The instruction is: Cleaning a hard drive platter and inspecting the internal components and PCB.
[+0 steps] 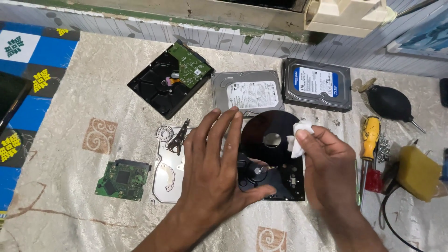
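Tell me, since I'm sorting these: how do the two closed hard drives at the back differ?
The left drive has a white label; the right drive has a blue and white one. The left casing is silver, the right dark. The person's left hand reaches the left drive's edge; the right lies clear. Both lie flat, label up.

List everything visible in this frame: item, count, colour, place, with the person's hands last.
opened hard drive: 1, black, centre, under both hands
platter: 1, dark, shiny, on the opened drive
white tissue: 1, at the right fingertips, on the platter
closed hard drives: 2, silver and black, rear centre
upturned drive: 1, black with green board, rear left
loose circuit board: 1, green, left front
metal cover plate: 1, silver, left of centre
screwdriver: 1, yellow handle, right
air blower: 1, black, rear right
left hand: on the opened drive
right hand: pinching the tissue
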